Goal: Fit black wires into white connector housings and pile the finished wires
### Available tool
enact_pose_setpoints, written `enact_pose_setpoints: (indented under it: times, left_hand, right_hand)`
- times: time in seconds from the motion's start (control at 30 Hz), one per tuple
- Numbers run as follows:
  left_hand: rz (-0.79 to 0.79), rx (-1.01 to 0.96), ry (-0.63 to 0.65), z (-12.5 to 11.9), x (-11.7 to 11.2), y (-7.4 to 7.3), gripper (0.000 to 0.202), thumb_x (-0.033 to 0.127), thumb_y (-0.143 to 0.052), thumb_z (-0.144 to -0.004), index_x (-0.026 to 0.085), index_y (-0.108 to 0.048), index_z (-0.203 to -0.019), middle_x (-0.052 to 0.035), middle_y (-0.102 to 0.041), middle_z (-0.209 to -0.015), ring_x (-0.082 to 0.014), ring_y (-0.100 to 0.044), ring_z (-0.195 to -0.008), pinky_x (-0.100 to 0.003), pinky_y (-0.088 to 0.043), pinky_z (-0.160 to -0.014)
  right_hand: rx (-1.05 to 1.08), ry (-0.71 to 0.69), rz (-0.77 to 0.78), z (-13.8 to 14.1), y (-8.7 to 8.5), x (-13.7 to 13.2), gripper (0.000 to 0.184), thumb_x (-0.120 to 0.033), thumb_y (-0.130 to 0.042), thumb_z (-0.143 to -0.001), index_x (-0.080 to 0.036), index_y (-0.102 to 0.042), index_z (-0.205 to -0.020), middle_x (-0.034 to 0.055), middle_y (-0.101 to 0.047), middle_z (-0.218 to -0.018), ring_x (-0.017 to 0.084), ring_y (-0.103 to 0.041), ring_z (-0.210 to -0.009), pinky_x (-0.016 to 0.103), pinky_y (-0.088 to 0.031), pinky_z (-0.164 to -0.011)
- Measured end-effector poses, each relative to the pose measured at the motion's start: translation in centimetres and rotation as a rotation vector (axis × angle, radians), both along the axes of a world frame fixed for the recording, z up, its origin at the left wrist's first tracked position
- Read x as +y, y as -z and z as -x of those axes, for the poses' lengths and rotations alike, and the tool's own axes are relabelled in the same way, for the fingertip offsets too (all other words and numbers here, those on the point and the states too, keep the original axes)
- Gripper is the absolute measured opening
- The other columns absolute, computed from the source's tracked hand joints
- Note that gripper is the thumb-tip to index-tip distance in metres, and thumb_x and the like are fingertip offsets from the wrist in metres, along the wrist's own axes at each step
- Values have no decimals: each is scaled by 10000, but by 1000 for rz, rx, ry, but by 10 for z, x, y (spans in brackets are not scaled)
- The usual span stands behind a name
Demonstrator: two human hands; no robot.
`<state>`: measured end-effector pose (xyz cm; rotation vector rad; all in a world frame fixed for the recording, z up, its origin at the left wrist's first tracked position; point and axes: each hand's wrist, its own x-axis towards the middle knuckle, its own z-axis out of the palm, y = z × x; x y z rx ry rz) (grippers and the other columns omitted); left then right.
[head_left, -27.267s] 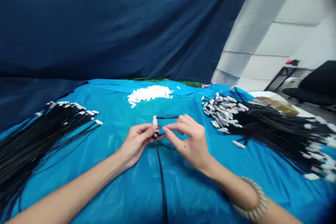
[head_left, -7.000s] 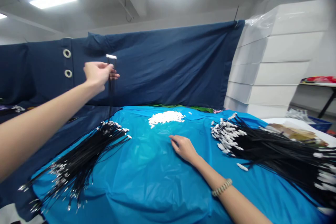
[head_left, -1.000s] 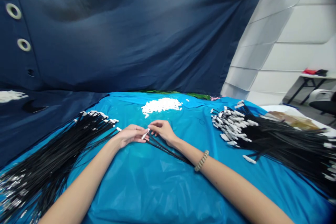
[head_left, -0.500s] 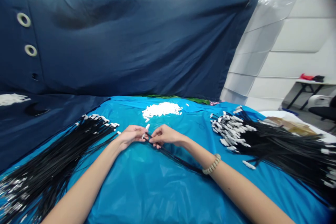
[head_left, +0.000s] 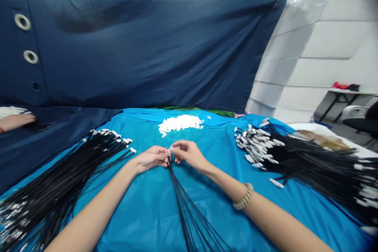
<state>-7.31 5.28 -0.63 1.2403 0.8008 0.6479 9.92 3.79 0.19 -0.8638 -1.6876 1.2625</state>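
My left hand [head_left: 151,157] and my right hand [head_left: 189,154] meet over the middle of the blue sheet [head_left: 153,208]. Both pinch the top ends of a small bunch of black cables [head_left: 186,208] that fans out toward me. A small white connector [head_left: 170,149] shows between the fingertips of the two hands. A beaded bracelet [head_left: 243,201] sits on my right wrist.
A pile of black cables with white ends [head_left: 59,181] lies at the left, a larger pile [head_left: 301,161] at the right. Loose white connectors [head_left: 180,123] are heaped at the back. Another person's hand [head_left: 14,121] rests on the dark cloth far left.
The cable bunch has swung from lying off to the right to pointing toward me. Both hands stay pinched at its top. A second person's hand has come into view at far left.
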Motion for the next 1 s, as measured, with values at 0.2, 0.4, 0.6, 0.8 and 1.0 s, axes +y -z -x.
enact_pose_setpoints:
  times: [0.2, 0.4, 0.6, 0.8, 1.0]
  left_hand:
    - [-15, -9, 15, -2, -1, -1, 184, 268, -650, -626, 116, -611, -722, -67, -611, -740, -133, -558, -665, -244, -427, -634]
    - [-19, -42, 21, 0, 0, 1, 196, 277, -631, -655, 113, -609, -761, -76, -611, -774, -141, -563, -705, -247, -434, -644]
    - [-54, -37, -14, 0, 1, 5, 209, 295, -613, -672, 99, -609, -746, -68, -607, -696, -133, -560, -631, -238, -431, -583]
    - [-62, -79, -42, -1, 2, 6, 199, 277, -637, -650, 91, -600, -710, -63, -600, -653, -123, -543, -567, -228, -412, -520]
    - [-57, -148, -81, -4, 2, 7, 201, 279, -655, -631, 90, -598, -669, -42, -575, -594, -105, -521, -544, -206, -386, -504]
  right_hand:
    - [42, 11, -88, 3, 7, 3, 313, -425, -541, -700, -150, -593, -840, 9, -582, -647, 95, -526, -519, 215, -445, -511]
    - [22, 24, -139, 1, 6, 4, 296, -411, -525, -714, -146, -603, -821, 13, -588, -638, 108, -538, -538, 225, -448, -528]
    - [-21, 39, -216, 0, 6, 3, 279, -379, -512, -735, -139, -611, -838, 22, -602, -669, 100, -531, -528, 214, -444, -520]
    - [-90, 142, -371, -1, 8, 0, 294, -343, -480, -777, -142, -573, -970, 41, -605, -743, 105, -534, -554, 221, -435, -520]
    - [-421, 156, -1081, -18, 4, -12, 200, -185, -435, -818, -156, -589, -942, 67, -600, -861, 142, -520, -739, 257, -390, -620]
